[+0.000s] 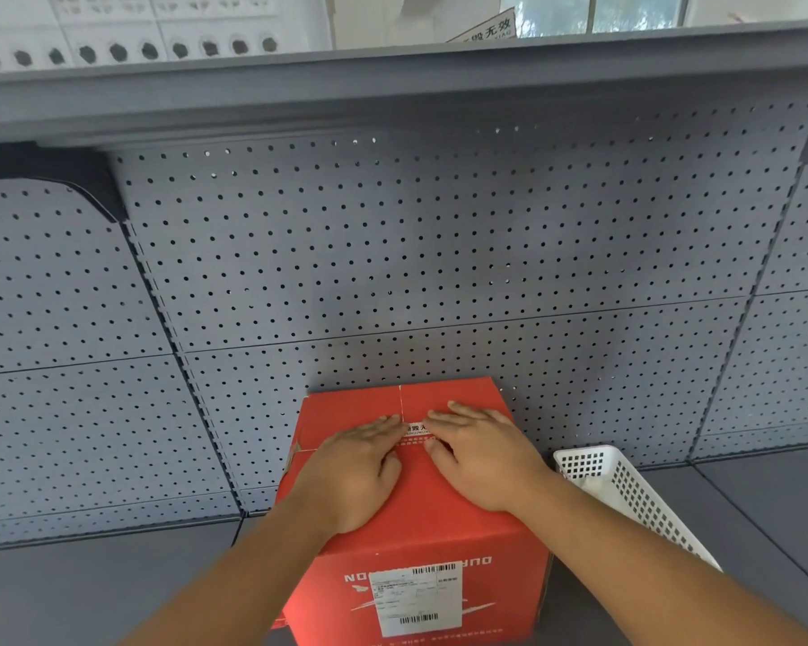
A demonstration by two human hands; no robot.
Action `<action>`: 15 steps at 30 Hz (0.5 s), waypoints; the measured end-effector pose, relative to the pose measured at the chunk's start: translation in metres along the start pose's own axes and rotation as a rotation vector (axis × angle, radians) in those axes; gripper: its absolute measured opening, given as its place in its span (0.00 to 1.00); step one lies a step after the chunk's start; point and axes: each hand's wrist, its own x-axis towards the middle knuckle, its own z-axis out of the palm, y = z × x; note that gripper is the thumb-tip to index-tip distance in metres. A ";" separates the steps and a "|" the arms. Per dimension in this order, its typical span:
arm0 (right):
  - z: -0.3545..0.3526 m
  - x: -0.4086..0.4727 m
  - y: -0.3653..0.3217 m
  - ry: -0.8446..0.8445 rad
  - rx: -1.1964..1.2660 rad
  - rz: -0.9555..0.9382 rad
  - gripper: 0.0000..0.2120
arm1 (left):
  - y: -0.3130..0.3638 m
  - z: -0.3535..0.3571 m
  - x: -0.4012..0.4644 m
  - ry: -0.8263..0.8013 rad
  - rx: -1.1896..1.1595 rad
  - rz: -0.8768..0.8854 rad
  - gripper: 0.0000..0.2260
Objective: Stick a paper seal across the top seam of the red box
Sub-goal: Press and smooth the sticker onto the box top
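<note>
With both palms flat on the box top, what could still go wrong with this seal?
The hands, left and right, hide most of the paper seal, so creases or skew across the seam may go unnoticed. Uneven pressure might shift the red box toward the white basket.

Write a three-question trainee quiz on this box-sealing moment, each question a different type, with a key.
1. True or false: both hands lie flat on top of the red box.
2. Multiple choice: the white basket sits (A) on top of the box, (B) beside the box on the right hand's side, (C) hanging on the pegboard.
3. Fill in: the paper seal shows between the fingertips of the left hand and the right hand, across the top ____.

Key: 1 true; 2 B; 3 seam.
</note>
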 end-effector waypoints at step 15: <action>-0.003 -0.007 0.001 0.055 0.042 -0.011 0.24 | 0.009 -0.007 -0.013 0.060 0.000 -0.041 0.28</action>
